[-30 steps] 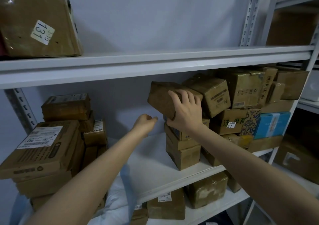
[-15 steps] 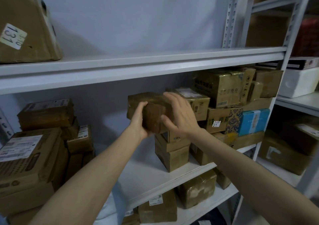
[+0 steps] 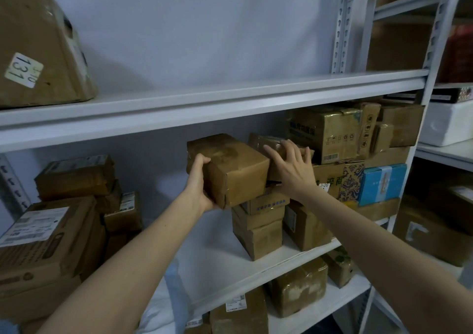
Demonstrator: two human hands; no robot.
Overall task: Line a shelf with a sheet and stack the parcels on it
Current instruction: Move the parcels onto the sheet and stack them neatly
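My left hand (image 3: 198, 182) grips the left end of a brown taped parcel (image 3: 233, 164) and holds it in the air above a short stack of small boxes (image 3: 258, 221) on the middle shelf (image 3: 256, 264). My right hand (image 3: 289, 167) reaches past that parcel, its fingers spread over the top of a second brown parcel (image 3: 258, 140) behind it. A white sheet (image 3: 163, 305) hangs over the shelf's front edge at the lower left.
A pile of flat cardboard parcels (image 3: 51, 226) fills the shelf's left end. Larger boxes (image 3: 325, 131) and a blue box (image 3: 382, 184) crowd the right end. The upper shelf (image 3: 230, 98) carries a big box labelled 131 (image 3: 38, 46). More parcels (image 3: 299, 287) lie below.
My left hand came up and took hold of the brown parcel. My right hand let go of it and moved right onto the parcel behind. The view shifted left.
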